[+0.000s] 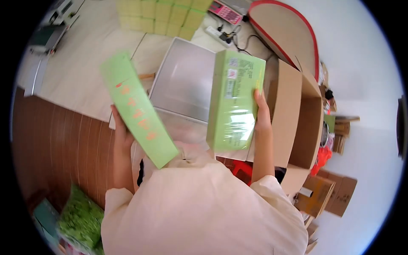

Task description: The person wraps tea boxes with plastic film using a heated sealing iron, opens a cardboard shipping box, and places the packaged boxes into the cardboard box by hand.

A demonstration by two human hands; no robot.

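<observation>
A slim green box [138, 108] is being gripped by the left hand [121, 131], left of centre in the frame; a wider green box [236, 102], glossy with film, is being gripped by the right hand [262, 111], right of centre. Between their straight edges, a gap is being left over a smooth grey panel [182, 76]; the wider box's right side is being flanked by an open cardboard carton [289, 114]. Orange characters, too blurred to read, are being shown on the slim box, small dark print on the wider one
</observation>
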